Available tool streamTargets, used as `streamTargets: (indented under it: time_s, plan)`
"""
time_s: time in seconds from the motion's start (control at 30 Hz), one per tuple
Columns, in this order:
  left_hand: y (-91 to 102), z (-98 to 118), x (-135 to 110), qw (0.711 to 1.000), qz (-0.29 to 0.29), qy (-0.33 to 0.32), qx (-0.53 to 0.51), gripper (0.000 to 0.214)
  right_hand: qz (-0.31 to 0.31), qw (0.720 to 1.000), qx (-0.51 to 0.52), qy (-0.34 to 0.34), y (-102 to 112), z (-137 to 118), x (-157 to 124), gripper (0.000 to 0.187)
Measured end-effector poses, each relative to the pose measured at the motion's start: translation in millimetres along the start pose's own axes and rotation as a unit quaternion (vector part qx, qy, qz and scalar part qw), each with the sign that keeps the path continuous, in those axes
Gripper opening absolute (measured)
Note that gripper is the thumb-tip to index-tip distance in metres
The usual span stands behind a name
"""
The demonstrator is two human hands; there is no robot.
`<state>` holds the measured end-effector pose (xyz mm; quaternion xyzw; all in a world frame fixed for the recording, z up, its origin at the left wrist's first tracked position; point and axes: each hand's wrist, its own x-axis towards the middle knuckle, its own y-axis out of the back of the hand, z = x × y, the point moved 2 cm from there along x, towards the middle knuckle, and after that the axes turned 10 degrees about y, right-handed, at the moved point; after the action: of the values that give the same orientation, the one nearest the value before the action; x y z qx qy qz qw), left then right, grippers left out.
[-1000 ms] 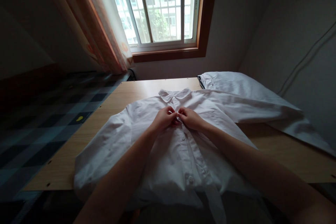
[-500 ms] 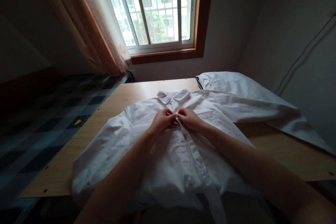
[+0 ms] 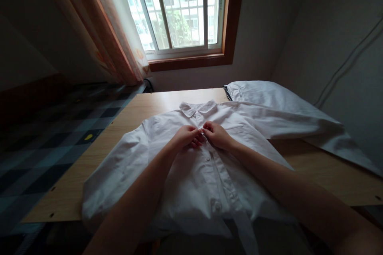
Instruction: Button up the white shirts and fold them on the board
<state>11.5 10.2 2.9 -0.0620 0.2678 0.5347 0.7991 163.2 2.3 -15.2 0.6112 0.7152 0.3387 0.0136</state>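
A white button-up shirt (image 3: 179, 183) lies front side up, its collar pointing away from me and the front edges apart lower down. Both hands meet at the front strip just below the collar. My left hand (image 3: 188, 136) pinches the strip with thumb and finger, the other fingers curled beneath. Touching it from the other side, my right hand (image 3: 218, 134) is closed on the shirt's front edge. The button between the fingertips is mostly hidden. Further down the strip, buttons (image 3: 208, 159) show undone.
Under the shirt is a light wooden board (image 3: 119, 133). Another white folded garment (image 3: 266, 91) lies at the back right. A checked cloth (image 3: 60, 155) covers the surface on the left. Behind stand a window (image 3: 182, 12) and an orange curtain (image 3: 110, 36).
My left fingers have shifted slightly at the front strip, with the thumb pressed closer to the right hand. The shirt stays in place.
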Motion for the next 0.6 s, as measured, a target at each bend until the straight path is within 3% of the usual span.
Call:
streamTargets:
  time_s: [0.3, 0.6]
  plan:
    - [-2.3, 1.8, -4.1, 0.999, 0.033, -0.007, -0.017, 0.019, 0.003, 1.0, -0.017, 0.002, 1.4, -4.4, -2.5, 0.011]
    - [-6.4, 9.9, -21.1, 0.997, 0.077, 0.0, 0.013, 0.023, -0.062, 0.997, 0.014, -0.053, 3.8, -5.7, 1.7, 0.024]
